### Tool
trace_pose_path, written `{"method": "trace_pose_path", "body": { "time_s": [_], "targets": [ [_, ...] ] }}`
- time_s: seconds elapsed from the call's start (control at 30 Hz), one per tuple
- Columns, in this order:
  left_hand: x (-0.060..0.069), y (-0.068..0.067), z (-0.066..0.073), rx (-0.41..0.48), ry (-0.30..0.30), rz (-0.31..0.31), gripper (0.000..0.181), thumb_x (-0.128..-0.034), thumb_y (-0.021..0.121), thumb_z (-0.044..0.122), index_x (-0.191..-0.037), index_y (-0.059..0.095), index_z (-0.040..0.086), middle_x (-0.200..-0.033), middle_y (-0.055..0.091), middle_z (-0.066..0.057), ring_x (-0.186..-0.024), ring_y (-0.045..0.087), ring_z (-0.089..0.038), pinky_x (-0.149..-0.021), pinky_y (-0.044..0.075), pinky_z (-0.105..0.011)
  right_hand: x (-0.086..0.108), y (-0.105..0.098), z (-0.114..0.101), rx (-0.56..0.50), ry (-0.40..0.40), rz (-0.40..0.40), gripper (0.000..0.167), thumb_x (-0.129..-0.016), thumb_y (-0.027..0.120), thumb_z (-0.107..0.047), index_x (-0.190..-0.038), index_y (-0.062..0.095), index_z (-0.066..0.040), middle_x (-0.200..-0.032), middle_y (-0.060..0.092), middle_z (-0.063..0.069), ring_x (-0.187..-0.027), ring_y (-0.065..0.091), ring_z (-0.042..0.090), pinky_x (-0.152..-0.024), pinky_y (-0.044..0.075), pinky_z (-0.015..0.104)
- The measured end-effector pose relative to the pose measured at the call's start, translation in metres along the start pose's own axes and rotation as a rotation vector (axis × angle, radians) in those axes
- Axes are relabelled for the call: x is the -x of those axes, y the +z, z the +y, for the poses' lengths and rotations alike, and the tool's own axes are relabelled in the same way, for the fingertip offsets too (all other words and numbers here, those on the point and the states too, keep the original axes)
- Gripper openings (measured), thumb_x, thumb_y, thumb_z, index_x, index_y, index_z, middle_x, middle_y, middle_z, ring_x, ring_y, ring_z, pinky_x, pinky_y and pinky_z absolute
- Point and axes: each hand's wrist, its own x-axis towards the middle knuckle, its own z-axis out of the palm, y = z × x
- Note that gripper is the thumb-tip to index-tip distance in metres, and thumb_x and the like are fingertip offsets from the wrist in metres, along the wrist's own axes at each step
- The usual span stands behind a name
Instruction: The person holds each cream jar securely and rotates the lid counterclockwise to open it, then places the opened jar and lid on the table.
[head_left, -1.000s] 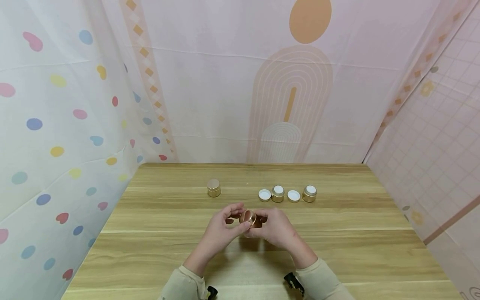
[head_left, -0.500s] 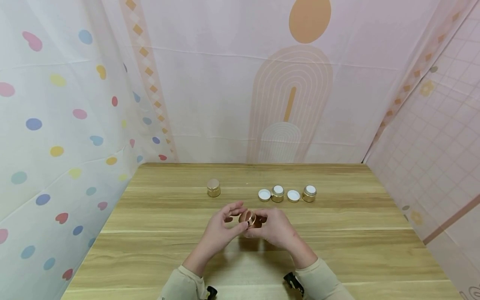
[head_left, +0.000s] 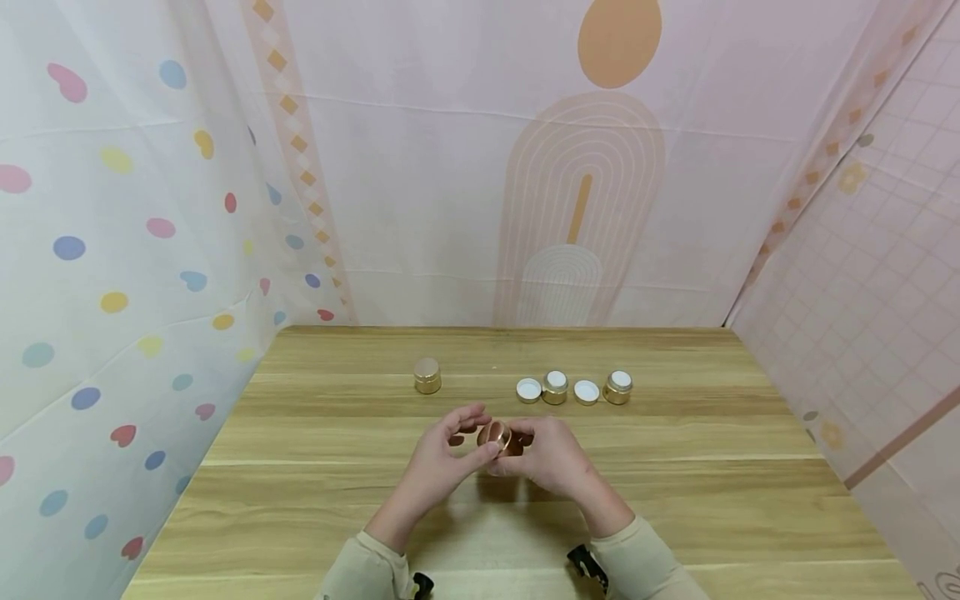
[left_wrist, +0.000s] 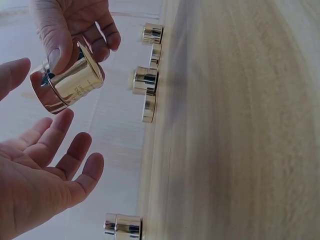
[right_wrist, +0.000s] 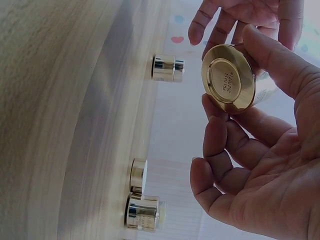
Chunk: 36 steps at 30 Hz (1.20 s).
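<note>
In the head view my right hand [head_left: 555,458] holds a shiny gold cosmetic jar [left_wrist: 80,82] above the table, tipped on its side. Its thumb and fingers grip the jar body; the base [right_wrist: 220,82], printed with small dark characters, faces the right wrist camera. The lidded end points toward my left hand [head_left: 442,457]. In the left wrist view the left thumb [left_wrist: 14,75] and spread fingers [left_wrist: 75,150] surround that end, with small gaps showing around it. Whether the lid is loose cannot be told.
A lidded gold jar [head_left: 427,377] stands at the back left of the wooden table [head_left: 315,467]. Further right are two uncovered jars, one [head_left: 555,388] in the middle and one [head_left: 618,388] beyond. Upturned lids lie beside them, a left lid [head_left: 528,390] and a right lid [head_left: 587,392].
Both hands and the jar stay nearly in place. The jar's lidded end has turned very slightly, and its reflection differs from one second ago.
</note>
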Motion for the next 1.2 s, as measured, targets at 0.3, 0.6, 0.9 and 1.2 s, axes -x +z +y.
{"method": "trace_pose_path", "body": {
  "time_s": [0.3, 0.6, 0.9, 1.2],
  "targets": [
    [0.0010, -0.0011, -0.0010, 0.034, 0.012, -0.041, 0.064, -0.0944, 0.080, 0.014, -0.153, 0.054, 0.005, -0.147, 0.067, -0.015, -0.141, 0.060, -0.035, -0.119, 0.041, -0.066, 0.0005, -0.0008, -0.0005, 0.013, 0.011, 0.005, 0.037, -0.078, 0.096, -0.031, -0.111, 0.083, -0.018, -0.091, 0.075, -0.007, -0.085, 0.062, 0.011, -0.070, 0.050, 0.022],
    [0.0020, 0.0011, 0.0013, 0.039, -0.022, -0.019, 0.056, -0.0953, 0.080, 0.015, -0.146, 0.060, 0.005, -0.135, 0.075, -0.012, -0.132, 0.066, -0.032, -0.117, 0.043, -0.067, 0.0015, 0.0000, -0.0004, 0.000, 0.009, 0.006, 0.038, -0.078, 0.097, -0.028, -0.111, 0.083, -0.017, -0.094, 0.078, -0.005, -0.086, 0.064, 0.011, -0.071, 0.052, 0.022],
    [0.0013, 0.0020, -0.0010, 0.030, -0.017, -0.010, 0.057, -0.0950, 0.081, 0.017, -0.146, 0.060, 0.005, -0.134, 0.075, -0.011, -0.131, 0.066, -0.032, -0.117, 0.045, -0.065, 0.0032, 0.0013, 0.0004, -0.029, 0.012, 0.021, 0.035, -0.078, 0.097, -0.029, -0.109, 0.084, -0.018, -0.093, 0.078, -0.006, -0.087, 0.065, 0.010, -0.072, 0.053, 0.022],
    [0.0025, 0.0028, -0.0007, 0.054, 0.002, 0.004, 0.053, -0.0970, 0.078, 0.015, -0.145, 0.060, 0.003, -0.140, 0.072, -0.015, -0.137, 0.063, -0.036, -0.117, 0.043, -0.067, 0.0044, 0.0023, 0.0021, -0.049, 0.008, 0.035, 0.023, -0.080, 0.095, -0.029, -0.097, 0.082, -0.024, -0.084, 0.073, -0.010, -0.083, 0.064, 0.010, -0.069, 0.050, 0.020]
  ]
}}
